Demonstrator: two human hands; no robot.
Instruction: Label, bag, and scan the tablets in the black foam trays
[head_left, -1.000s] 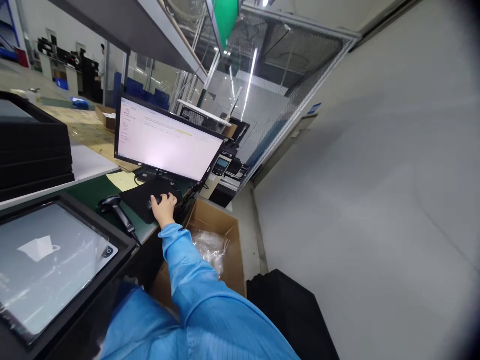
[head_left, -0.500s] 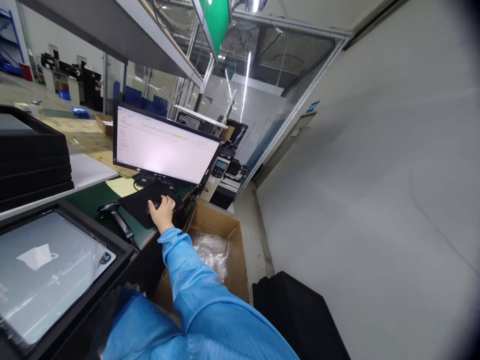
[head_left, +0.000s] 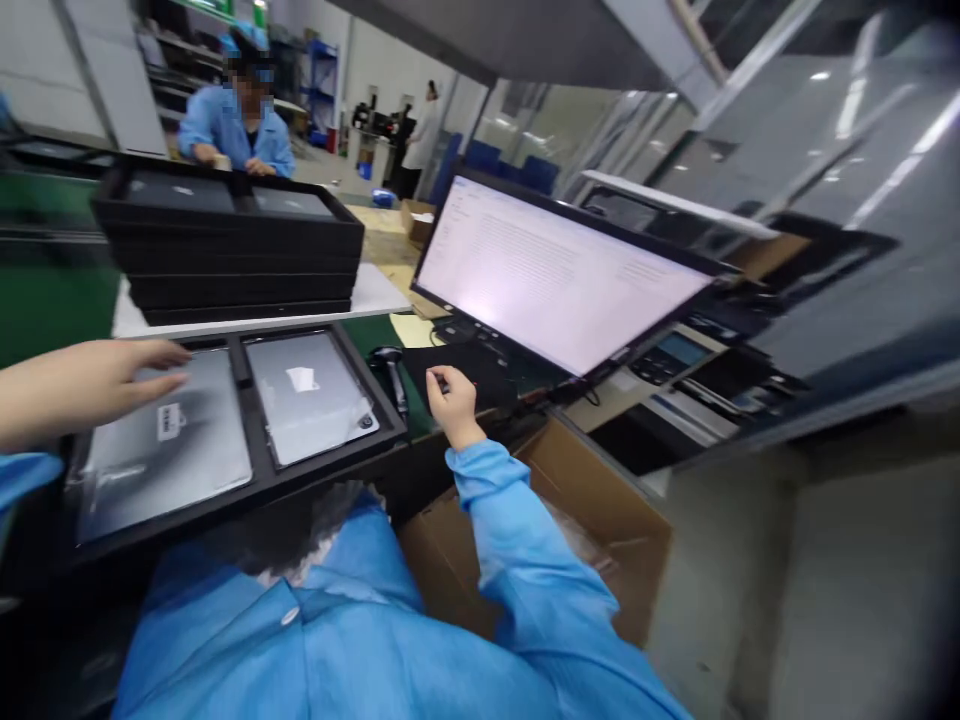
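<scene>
My left hand (head_left: 112,385) hovers over the left tablet (head_left: 202,450), fingers stretched out and apart, holding nothing. That tablet lies back up in a black foam tray (head_left: 259,460) and carries a small white label. A second tablet (head_left: 300,440) rests in the tray's right compartment, under clear film with a white tag. My right hand (head_left: 454,405) is curled at the front of the black mouse pad (head_left: 491,385), around a dark computer mouse (head_left: 443,386) that is mostly hidden. A handheld barcode scanner (head_left: 391,375) lies between the tray and the pad.
A lit monitor (head_left: 555,270) stands behind the pad, with a printer (head_left: 675,370) to its right. Stacked black trays (head_left: 240,255) sit on a white board at the back left. Below the bench edge is an open cardboard box (head_left: 637,520). A co-worker (head_left: 240,120) works farther off.
My view has swung left, bringing my left hand, the whole tray and the co-worker into sight. The monitor's page now shows many lines of text. My right hand remains by the mouse pad.
</scene>
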